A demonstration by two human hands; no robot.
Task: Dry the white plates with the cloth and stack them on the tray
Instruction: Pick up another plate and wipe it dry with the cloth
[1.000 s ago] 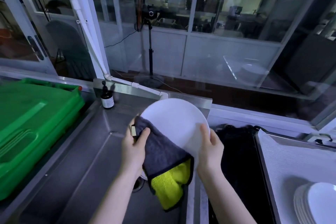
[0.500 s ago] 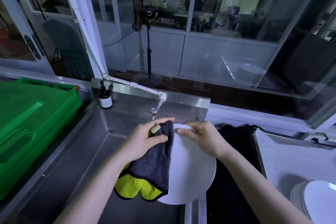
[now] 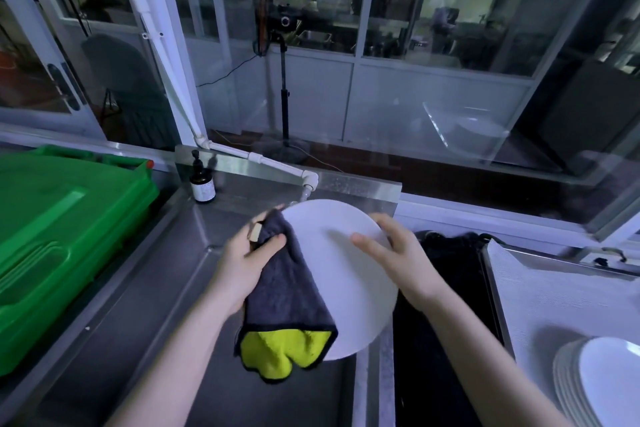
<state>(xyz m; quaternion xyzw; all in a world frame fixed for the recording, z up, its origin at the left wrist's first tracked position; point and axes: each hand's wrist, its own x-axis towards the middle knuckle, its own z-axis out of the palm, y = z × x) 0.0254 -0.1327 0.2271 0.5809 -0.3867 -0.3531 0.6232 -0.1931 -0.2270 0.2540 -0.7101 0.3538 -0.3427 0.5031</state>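
White plate [image 3: 349, 288]: held tilted above the steel sink [image 3: 138, 305], face toward me, between both hands. Its lower right edge hung over the divider beside the black basin [image 3: 440, 288].
Left hand [image 3: 242, 260]: pinched the top of the cloth [image 3: 287, 295] between thumb and fingers at the plate's left rim. Slight blur here.
Cloth: grey side out, draped down over the left part of the plate's face, with the yellow side showing at the bottom hem.
Right hand [image 3: 391, 250]: clasped the plate's upper right rim, thumb laid across the front. The fingers were behind the plate and mostly hidden.
Stack of plates [image 3: 602, 385]: on the tray [image 3: 554, 291] at lower right, well apart from the plate in hand.
Step, my judgement: wiping under way; this plate had not yet gone to the stack.
Risk, slip: the plate's weight seemed to rest mainly on the right hand's grip at one rim. If the rim was wet, a firm wipe from the left could twist the plate loose into the sink.
Risk, knock: the tap [image 3: 308, 184] sat just behind the plate's top edge, so turning the plate could chip it there.
Risk, transfer: the route to the tray crossed the black basin. A one-handed carry could tip the plate, and a hard landing could shift the stack.
Risk, cloth: the hanging hem could drag in the sink and pick up water.
Bystanders: green crate [image 3: 52, 236] at left, pump bottle [image 3: 202, 180] at the sink's back edge.
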